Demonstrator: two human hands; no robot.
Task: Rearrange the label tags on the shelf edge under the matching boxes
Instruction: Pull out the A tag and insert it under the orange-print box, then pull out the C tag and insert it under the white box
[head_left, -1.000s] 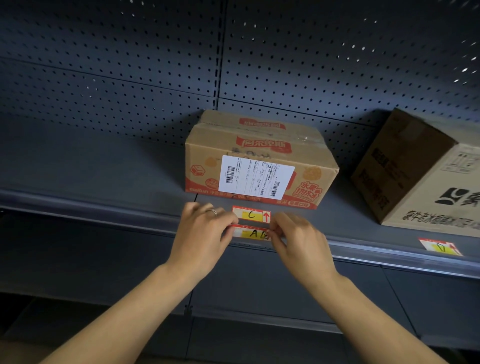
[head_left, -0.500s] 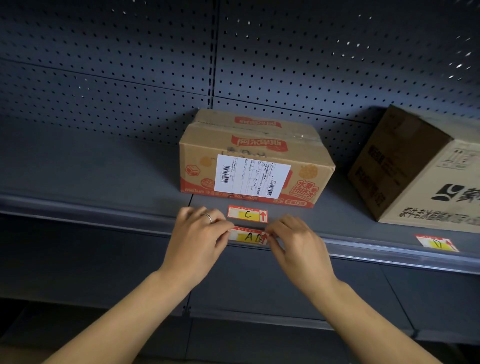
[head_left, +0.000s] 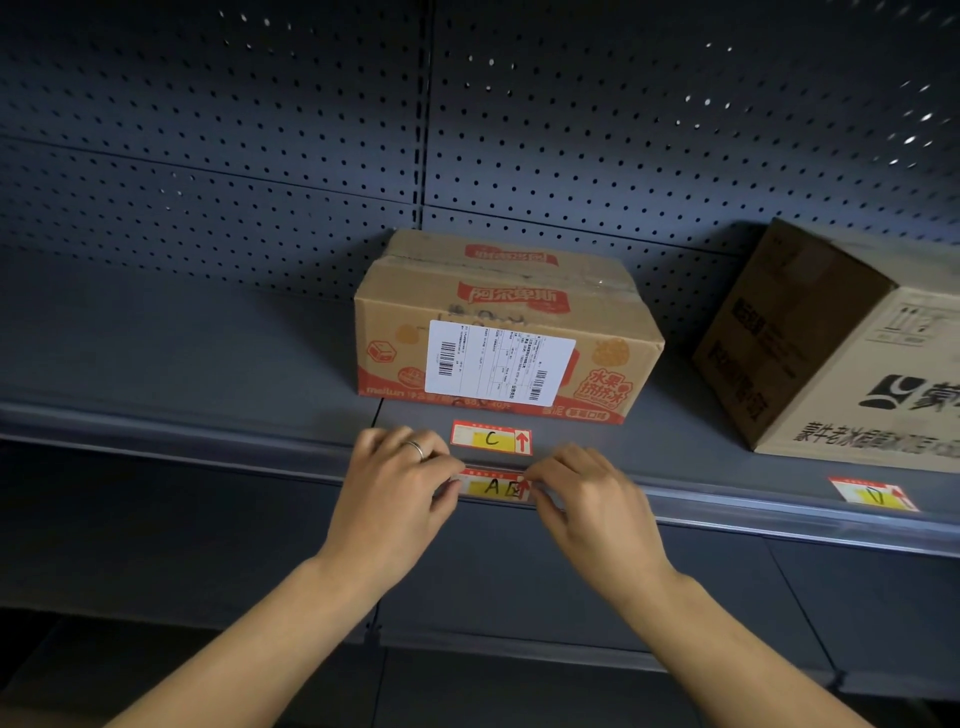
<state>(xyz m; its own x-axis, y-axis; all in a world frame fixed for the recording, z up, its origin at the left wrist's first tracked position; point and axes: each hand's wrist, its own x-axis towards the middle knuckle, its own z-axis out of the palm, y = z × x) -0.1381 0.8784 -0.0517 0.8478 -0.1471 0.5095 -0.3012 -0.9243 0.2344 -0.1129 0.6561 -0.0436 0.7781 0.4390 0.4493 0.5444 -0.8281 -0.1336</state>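
Note:
A red and yellow tag marked A (head_left: 494, 487) sits in the shelf edge strip (head_left: 727, 512). My left hand (head_left: 397, 486), with a ring, pinches its left end. My right hand (head_left: 589, 501) pinches its right end. A tag marked C (head_left: 491, 438) lies flat on the shelf just behind, in front of an orange and brown carton with a white shipping label (head_left: 506, 332). Another tag (head_left: 872, 493) lies at the shelf front below a bigger brown carton (head_left: 841, 348) on the right.
The grey shelf (head_left: 171, 353) stretches bare to the left of the cartons. A dark perforated back panel (head_left: 311, 130) rises behind. A lower shelf front (head_left: 519, 644) lies beneath my forearms.
The view has drifted slightly. Both hands stay at the ends of the A tag, which sits a little deeper in the edge strip.

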